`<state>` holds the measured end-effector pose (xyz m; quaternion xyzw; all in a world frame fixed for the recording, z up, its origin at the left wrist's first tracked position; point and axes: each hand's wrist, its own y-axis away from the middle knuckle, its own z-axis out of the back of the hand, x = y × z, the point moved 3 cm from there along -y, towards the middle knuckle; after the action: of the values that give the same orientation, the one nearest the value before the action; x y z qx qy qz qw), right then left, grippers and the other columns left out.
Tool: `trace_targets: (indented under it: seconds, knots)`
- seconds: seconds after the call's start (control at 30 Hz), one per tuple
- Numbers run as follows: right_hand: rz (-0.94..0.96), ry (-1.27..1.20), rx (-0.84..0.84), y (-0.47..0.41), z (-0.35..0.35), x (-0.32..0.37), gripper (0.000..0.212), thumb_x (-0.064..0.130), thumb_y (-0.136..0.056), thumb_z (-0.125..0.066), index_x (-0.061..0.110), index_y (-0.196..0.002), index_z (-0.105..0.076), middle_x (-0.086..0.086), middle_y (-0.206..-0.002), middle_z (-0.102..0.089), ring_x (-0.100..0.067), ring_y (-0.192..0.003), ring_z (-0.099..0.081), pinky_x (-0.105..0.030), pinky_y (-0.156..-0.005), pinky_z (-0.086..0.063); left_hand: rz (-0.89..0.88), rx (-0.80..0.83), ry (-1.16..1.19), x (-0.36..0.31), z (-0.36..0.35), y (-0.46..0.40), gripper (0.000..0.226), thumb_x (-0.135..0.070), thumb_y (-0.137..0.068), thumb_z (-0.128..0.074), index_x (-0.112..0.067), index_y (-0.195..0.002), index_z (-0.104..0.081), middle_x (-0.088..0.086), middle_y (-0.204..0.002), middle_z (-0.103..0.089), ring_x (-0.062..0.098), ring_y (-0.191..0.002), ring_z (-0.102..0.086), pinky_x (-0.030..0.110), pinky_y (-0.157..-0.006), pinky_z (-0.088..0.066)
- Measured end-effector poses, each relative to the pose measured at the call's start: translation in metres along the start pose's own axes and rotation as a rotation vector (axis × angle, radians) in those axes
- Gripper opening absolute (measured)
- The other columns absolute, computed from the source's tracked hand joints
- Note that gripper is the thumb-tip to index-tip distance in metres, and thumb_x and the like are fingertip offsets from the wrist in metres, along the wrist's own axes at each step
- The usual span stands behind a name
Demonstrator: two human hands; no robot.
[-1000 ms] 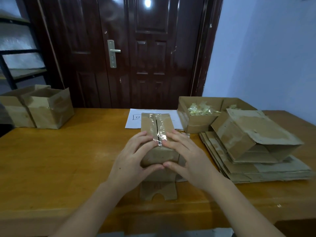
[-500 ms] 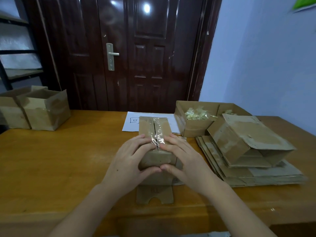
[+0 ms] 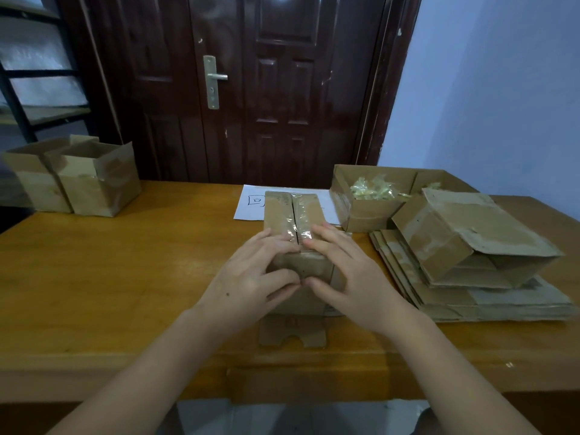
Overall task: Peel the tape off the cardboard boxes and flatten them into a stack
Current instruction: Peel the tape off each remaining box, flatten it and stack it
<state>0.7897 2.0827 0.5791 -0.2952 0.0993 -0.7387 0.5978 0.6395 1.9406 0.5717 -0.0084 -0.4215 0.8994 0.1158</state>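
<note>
A small brown cardboard box (image 3: 290, 211) stands at the middle of the wooden table, with clear tape (image 3: 296, 215) running along its top seam. My left hand (image 3: 251, 277) grips the box's near left corner, fingers on top and thumb on the front face. My right hand (image 3: 348, 274) grips the near right corner the same way. The fingertips of both hands meet at the near end of the tape. A stack of flattened boxes (image 3: 489, 302) lies to the right, with a half-collapsed box (image 3: 470, 237) lying on it.
An open box (image 3: 367, 211) holding crumpled tape scraps stands behind the stack. Two open boxes (image 3: 78, 174) stand at the far left of the table (image 3: 110, 277). A white paper (image 3: 251, 202) lies behind the taped box. A cardboard piece (image 3: 292, 331) lies at the near edge. A dark door stands behind.
Both hands stay on the box's near end, with the thumbs now closer together on the front face. The view shifted slightly.
</note>
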Motion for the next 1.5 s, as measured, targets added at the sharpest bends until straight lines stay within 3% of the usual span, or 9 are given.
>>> trace_targets:
  seconds: [0.23,0.4,0.53,0.63,0.77,0.9,1.0,1.27,1.5]
  knots:
    - [0.058,0.086,-0.009,0.003,0.003,0.009,0.073,0.040,-0.090,-0.068,0.029,-0.154,-0.034,0.002,-0.168,-0.020,-0.015,-0.157,-0.013,-0.042,-0.122,-0.029,0.107,0.009,0.045,-0.006,-0.003,0.001,0.018,-0.028,-0.099,-0.064,-0.013,-0.100,-0.073,0.006,-0.129,-0.063,0.020,-0.136,-0.052,0.046,-0.124,-0.030]
    - [0.268,0.168,-0.189,0.013,0.001,0.020,0.021,0.012,-0.089,-0.073,0.017,-0.109,-0.068,-0.007,-0.138,-0.052,-0.025,-0.135,-0.047,-0.037,-0.111,-0.045,0.199,-0.023,0.151,-0.006,-0.004,0.003,0.011,-0.022,-0.100,-0.062,-0.013,-0.103,-0.065,0.003,-0.130,-0.060,0.014,-0.140,-0.046,0.043,-0.126,-0.026]
    - [0.223,0.155,-0.259,0.009,0.001,0.024,0.010,0.007,-0.093,-0.065,0.010,-0.099,-0.072,-0.010,-0.125,-0.063,-0.025,-0.126,-0.054,-0.038,-0.109,-0.046,0.205,-0.030,0.187,-0.006,-0.006,0.005,0.017,-0.031,-0.102,-0.061,-0.015,-0.105,-0.062,0.003,-0.132,-0.057,0.012,-0.142,-0.043,0.042,-0.127,-0.023]
    - [0.195,0.125,-0.267,0.012,-0.001,0.026,0.016,0.012,-0.100,-0.054,0.013,-0.104,-0.069,-0.008,-0.128,-0.065,-0.023,-0.132,-0.054,-0.043,-0.119,-0.036,0.212,0.008,0.174,-0.003,-0.007,0.005,0.034,-0.049,-0.096,-0.066,-0.021,-0.114,-0.058,-0.003,-0.136,-0.054,0.006,-0.144,-0.037,0.036,-0.127,-0.020]
    - [0.191,0.065,-0.261,0.018,-0.001,0.026,0.018,0.019,-0.103,-0.051,0.020,-0.116,-0.062,-0.002,-0.139,-0.062,-0.015,-0.142,-0.046,-0.040,-0.124,-0.029,0.194,-0.116,0.178,-0.002,-0.010,0.006,0.014,-0.026,-0.100,-0.062,-0.019,-0.112,-0.061,-0.001,-0.130,-0.061,0.009,-0.138,-0.047,0.037,-0.124,-0.028]
    - [0.203,0.084,-0.192,0.018,0.001,0.027,0.051,0.028,-0.092,-0.065,0.021,-0.141,-0.050,0.005,-0.145,-0.055,-0.006,-0.144,-0.041,-0.037,-0.123,-0.030,0.265,-0.237,0.227,-0.005,-0.009,0.003,0.010,-0.020,-0.104,-0.055,-0.018,-0.111,-0.062,0.001,-0.121,-0.069,0.010,-0.127,-0.059,0.039,-0.120,-0.037]
    - [0.225,0.147,-0.216,0.014,0.003,0.025,0.039,0.022,-0.094,-0.065,0.016,-0.133,-0.062,0.002,-0.140,-0.060,-0.009,-0.141,-0.046,-0.037,-0.121,-0.034,0.269,-0.242,0.226,-0.006,-0.007,0.000,0.011,-0.016,-0.103,-0.058,-0.011,-0.107,-0.066,0.005,-0.119,-0.071,0.014,-0.123,-0.062,0.041,-0.118,-0.040]
    - [0.295,0.195,-0.422,0.006,0.010,0.030,0.027,0.020,-0.107,-0.050,0.012,-0.116,-0.074,-0.001,-0.115,-0.075,-0.010,-0.113,-0.069,-0.028,-0.097,-0.056,0.301,-0.127,0.177,-0.007,0.004,-0.004,0.017,-0.019,-0.093,-0.068,-0.012,-0.109,-0.069,-0.001,-0.130,-0.068,-0.008,-0.135,-0.043,0.023,-0.121,-0.029]
    - [0.326,0.248,-0.547,-0.002,0.015,0.034,0.024,0.020,-0.108,-0.051,0.011,-0.112,-0.073,0.001,-0.098,-0.078,-0.008,-0.079,-0.072,-0.015,-0.063,-0.051,0.332,-0.167,0.107,-0.011,0.014,-0.013,0.028,-0.017,-0.105,-0.050,-0.006,-0.117,-0.073,0.002,-0.120,-0.073,0.005,-0.123,-0.059,0.019,-0.113,-0.040]
